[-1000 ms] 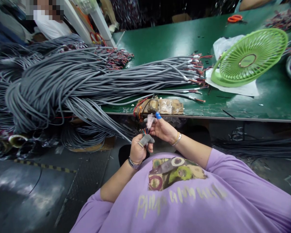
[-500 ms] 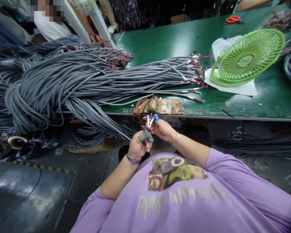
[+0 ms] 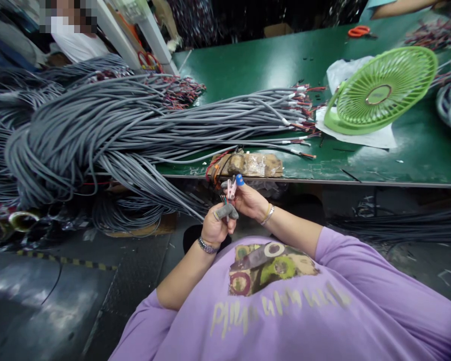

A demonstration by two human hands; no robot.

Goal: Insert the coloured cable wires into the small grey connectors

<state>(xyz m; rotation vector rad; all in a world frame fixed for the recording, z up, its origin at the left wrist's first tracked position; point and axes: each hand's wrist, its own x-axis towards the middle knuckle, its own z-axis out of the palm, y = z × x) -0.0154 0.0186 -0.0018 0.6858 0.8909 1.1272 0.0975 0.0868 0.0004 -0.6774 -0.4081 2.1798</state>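
Note:
My left hand (image 3: 215, 226) is closed around the end of a grey cable (image 3: 180, 201), with a grey cot on the thumb; short coloured wires (image 3: 224, 199) fan up out of the fist. My right hand (image 3: 248, 199), with a blue fingertip cot, pinches those wire ends from the right, together with a small pink piece. Both hands hover below the front edge of the green table (image 3: 398, 165), close to my chest. The cable runs left toward the big grey cable bundle (image 3: 108, 130).
A green fan (image 3: 383, 90) lies on white paper at the table's right. A taped brown block (image 3: 253, 164) sits on the edge above my hands. Orange scissors (image 3: 359, 31) lie far back. Another person (image 3: 71, 30) sits at upper left. More cable coils hang at left.
Both hands have shifted slightly left and up toward the table edge. The right fingers have closed in tighter on the coloured wire ends.

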